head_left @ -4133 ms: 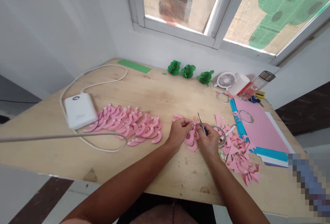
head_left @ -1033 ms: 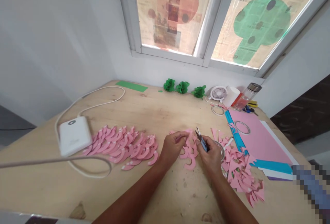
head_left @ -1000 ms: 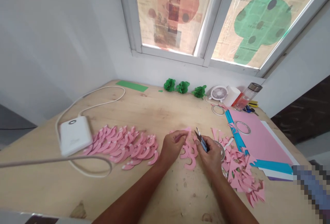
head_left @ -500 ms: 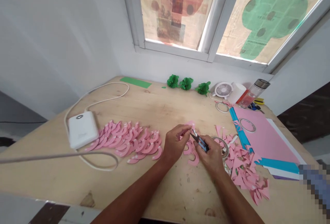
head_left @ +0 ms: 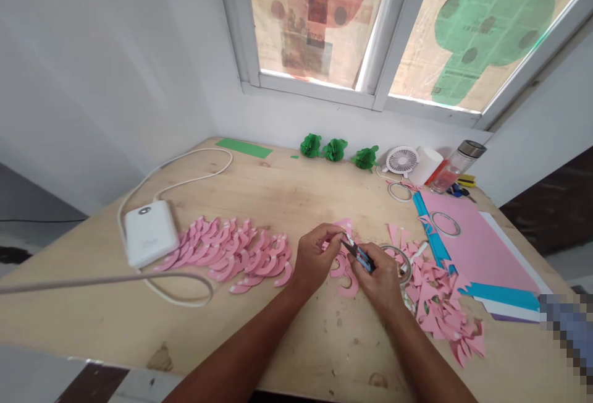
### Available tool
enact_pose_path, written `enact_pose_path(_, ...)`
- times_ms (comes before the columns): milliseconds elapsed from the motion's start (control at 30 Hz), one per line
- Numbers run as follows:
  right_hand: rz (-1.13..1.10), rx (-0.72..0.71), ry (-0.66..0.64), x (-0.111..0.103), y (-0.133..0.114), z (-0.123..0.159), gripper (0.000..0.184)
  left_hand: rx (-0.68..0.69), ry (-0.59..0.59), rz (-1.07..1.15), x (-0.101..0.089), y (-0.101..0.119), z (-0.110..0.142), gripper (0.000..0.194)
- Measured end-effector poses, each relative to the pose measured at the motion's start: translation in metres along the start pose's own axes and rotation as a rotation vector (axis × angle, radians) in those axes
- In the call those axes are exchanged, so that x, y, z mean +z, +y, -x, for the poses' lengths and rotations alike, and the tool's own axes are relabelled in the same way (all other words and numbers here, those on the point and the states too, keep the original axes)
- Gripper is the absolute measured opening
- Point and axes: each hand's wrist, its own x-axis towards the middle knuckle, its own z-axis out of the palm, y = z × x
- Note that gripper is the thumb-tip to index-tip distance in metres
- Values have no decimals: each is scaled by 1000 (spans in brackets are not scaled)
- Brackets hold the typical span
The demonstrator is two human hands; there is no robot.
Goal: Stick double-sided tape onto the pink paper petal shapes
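Observation:
My left hand (head_left: 317, 254) is closed in a pinch, with a bit of pink paper showing between its fingers, mostly hidden. My right hand (head_left: 382, 276) is wrapped around small snips (head_left: 359, 253) with dark blades and blue handles. Their blade tips reach the left fingertips. Curved pink paper pieces (head_left: 347, 284) lie on the table just below the hands. To the left spreads an overlapping heap of pink paper crescents (head_left: 243, 251). Right of my right hand is a pile of pink paper scraps (head_left: 438, 304), with a tape roll (head_left: 404, 267) partly hidden beside it.
A white power bank (head_left: 151, 233) with a looping white cable (head_left: 176, 154) sits at left. Green paper balls (head_left: 334, 150), a small fan (head_left: 402, 161) and a glass bottle (head_left: 456, 168) stand along the back. Pink sheets (head_left: 482, 248) and another tape ring (head_left: 445, 224) lie at right.
Both hands stay almost in place, with the snips still at the left fingertips. The view has shifted only slightly.

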Motion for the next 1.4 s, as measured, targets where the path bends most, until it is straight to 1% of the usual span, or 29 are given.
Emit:
enact_pose_path(200, -14, 5, -15, 0, 0, -1, 11, 2, 29, -12, 1, 2, -1, 11)
enact_pose_path(333, -52, 17, -33, -1, -4, -1, 11, -3, 38, -37, 1, 2, -2, 11)
enact_pose_path(433, -93, 10, -57, -3, -9, -1, 13, -33, 64, -21, 1, 0, -2, 11)
enact_pose_path(500, -120, 23, -50, -4, -10, -1, 15, -67, 77, 8, 1, -1, -3, 13)
enact_pose_path(633, -216, 153, 11, -5, -4, -1, 18, -128, 44, 44, 3, -1, -1, 16)
enact_pose_path(700, -281, 223, 44, -4, 1, -1, 19, -146, 23, 46, 5, 0, 0, 17)
enact_pose_path(767, -335, 264, 69, -3, 4, -1, 19, -150, 12, 46, 7, 1, 2, 17)
enact_pose_path(933, -458, 284, 71, -3, 1, -2, 16, -118, 0, 29, 11, -1, 5, 17)
enact_pose_path(1100, -502, 334, 49, -4, -3, -4, 16, -69, -25, -19, 12, -3, 6, 15)
enact_pose_path(1300, -574, 364, 31, -2, 0, -4, 18, 8, -46, -96, 13, -4, 7, 14)
enact_pose_path(1400, -627, 402, 28, -1, 3, -4, 20, 34, -49, -128, 14, -6, 8, 15)
